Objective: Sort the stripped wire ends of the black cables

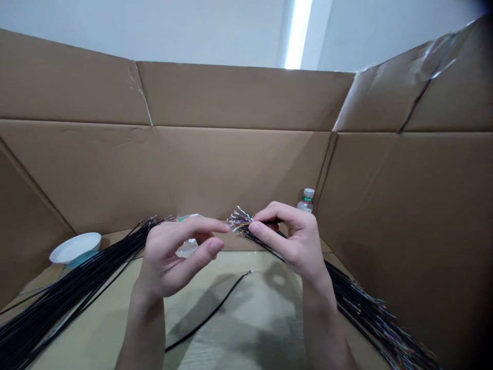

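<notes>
— Starting closest: seeing what down there?

— Seeing a single black cable lying on the pale tabletop, ending in a small white connector. Also seeing a thick left bundle of dark cables slanting along one side, and a right bundle running past the right forearm, showing coloured tips.

— And with the hands, doing what?

— With the right hand, pinching a clutch of cables between thumb and forefinger, just behind the fanned cable ends, up at mid-view above the table. With the left hand, gripping nothing visible; holding thumb and forefinger apart, pointing the forefinger at that fan.

— Touching it?

— Coming very close, at least; not managing to tell contact from this angle.

— Handling this well by doing what?

— Probably by pinching firmly right behind the fan without crushing the thin wires, working lightly on one end at a time, and avoiding tangling or tugging.

— And looking farther off?

— Seeing a white bowl at left, a clear plastic item partly hidden behind the left hand, and a white-capped bottle standing near the cardboard wall. Beyond, seeing a bright strip against a pale wall.
</notes>
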The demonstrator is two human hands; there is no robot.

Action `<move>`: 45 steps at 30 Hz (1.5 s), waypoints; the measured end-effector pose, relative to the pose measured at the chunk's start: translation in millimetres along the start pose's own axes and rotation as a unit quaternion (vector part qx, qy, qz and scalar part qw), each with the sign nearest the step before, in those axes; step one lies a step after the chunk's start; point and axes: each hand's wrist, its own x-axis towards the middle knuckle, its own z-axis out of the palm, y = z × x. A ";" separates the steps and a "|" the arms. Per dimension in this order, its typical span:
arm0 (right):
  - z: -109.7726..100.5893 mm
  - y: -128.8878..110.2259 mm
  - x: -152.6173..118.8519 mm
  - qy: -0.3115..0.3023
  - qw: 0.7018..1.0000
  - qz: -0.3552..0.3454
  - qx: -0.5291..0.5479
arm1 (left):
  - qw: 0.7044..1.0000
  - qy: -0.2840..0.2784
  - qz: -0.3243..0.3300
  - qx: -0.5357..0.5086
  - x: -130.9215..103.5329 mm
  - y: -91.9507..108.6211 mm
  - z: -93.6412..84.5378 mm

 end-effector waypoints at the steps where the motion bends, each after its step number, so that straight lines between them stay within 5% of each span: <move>1: 0.0 -0.1 0.0 0.000 1.000 0.000 0.000 | 1.000 -0.003 0.004 0.001 0.4 -0.3 -0.1; 14: -0.7 0.5 0.6 -0.001 1.000 -0.005 -0.005 | 0.997 -0.020 0.075 -0.006 4.0 0.8 2.3; 23: -0.7 1.1 0.6 0.006 1.000 -0.005 -0.003 | 0.977 -0.013 0.135 0.168 1.1 7.1 0.2; 45: 3.0 8.5 0.5 0.015 0.998 0.031 0.048 | 0.988 -0.113 0.058 0.090 5.4 15.7 3.1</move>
